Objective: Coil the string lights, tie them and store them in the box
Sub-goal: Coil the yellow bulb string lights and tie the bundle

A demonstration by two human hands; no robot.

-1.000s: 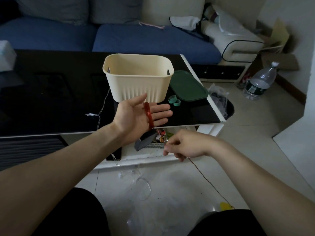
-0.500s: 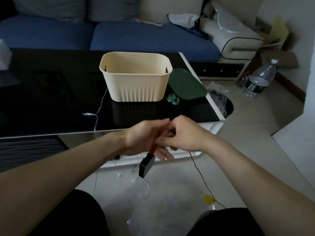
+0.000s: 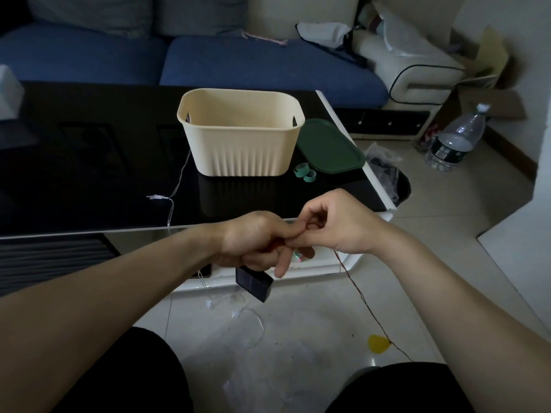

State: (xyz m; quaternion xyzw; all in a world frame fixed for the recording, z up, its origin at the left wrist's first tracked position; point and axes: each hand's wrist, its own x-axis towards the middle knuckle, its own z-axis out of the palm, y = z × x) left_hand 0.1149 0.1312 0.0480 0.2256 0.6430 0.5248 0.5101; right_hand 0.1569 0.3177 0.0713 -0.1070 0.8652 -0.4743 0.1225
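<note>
- While the two hands meet in front of the table edge, the left hand (image 3: 253,242) is curled round a small red coil of the string lights (image 3: 362,296), though only a bit of red shows between the fingers.
- A little dark battery box (image 3: 253,284) hangs just under the left hand.
- Right beside it, the right hand (image 3: 334,225) has its thumb and first finger pressed together, touching the left fingers. I think it is pinching the thin wire, but the wire is too small to see at the pinch.
- From under the right hand, the loose red wire runs down and to the right, over the floor (image 3: 298,338), past a yellow spot (image 3: 378,344) and out of sight by the right knee.
- So the long line of the wire points away from the hands toward the right leg. The right hand is the nearer one to it.
- My guess is the next loop needs the right hand to slide down that line and bring more wire up to the left hand.
- Coiling looks only partly done, since lots of wire is on the floor.
- The cream box (image 3: 241,135) stands open on the black table (image 3: 89,174), well apart from the hands, with a green lid (image 3: 331,150) and green ties (image 3: 304,173) beside it.
- A thin clear wire (image 3: 176,186) also lies on the table to the left of the box.
</note>
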